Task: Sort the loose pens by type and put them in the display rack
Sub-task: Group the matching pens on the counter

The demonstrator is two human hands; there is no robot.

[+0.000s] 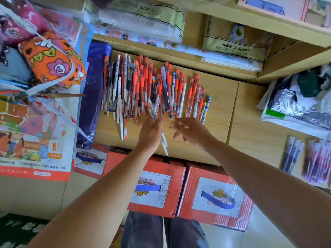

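A wide spread of loose pens (143, 86) lies on a wooden shelf top (220, 108), mostly red-capped ones mixed with white, blue and black pens. My left hand (149, 135) is closed around a small bunch of pens (163, 142); clear ends stick out above the fist and white ends below it. My right hand (191, 132) hovers just right of it with fingers spread and nothing in it, close to the near edge of the pile. No display rack is visible.
Two red cartons with blue handles (213, 197) stand below the shelf. A purple packet (95, 90) borders the pens on the left, beside bagged goods (52, 61). Packs of pens (311, 158) and plastic bags (297, 97) sit at the right. Shelves with packaged stationery (143, 18) rise behind.
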